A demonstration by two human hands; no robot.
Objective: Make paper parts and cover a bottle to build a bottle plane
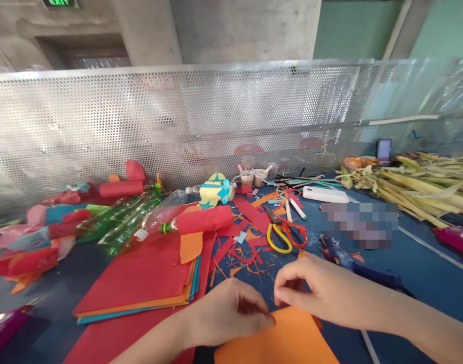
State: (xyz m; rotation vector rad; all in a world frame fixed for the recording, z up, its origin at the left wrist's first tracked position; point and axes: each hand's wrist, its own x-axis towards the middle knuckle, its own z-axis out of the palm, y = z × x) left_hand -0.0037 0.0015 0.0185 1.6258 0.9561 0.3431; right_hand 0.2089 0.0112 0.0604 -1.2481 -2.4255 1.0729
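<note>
Left hand (231, 311): grip nearly closed, thumb and fingers pinching the upper edge of an orange sheet (280, 341). Right hand (310, 283): fingers curled, thumb close to the index finger, by the sheet's upper right part; can't tell if its grip has hold of anything. Sheet sits at the bottom of the view, in front of the person, below both hands.

Left of it, a paper stack (140, 273), red on top, orange and blue edges showing. Red-wrapped bottle (204, 219) lies on its side at the stack's far end; green bottles (130, 227) and a clear bottle (165, 212) lie farther left. Yellow-wrapped bottle with blue stars (216, 191) behind. Scissors (279, 223), yellow and red handles, lie beyond the hands among paper scraps (257, 242) on the dark blue table (424, 273). Dried husks (406, 177) piled far right. Perforated screen (216, 101) at back.
</note>
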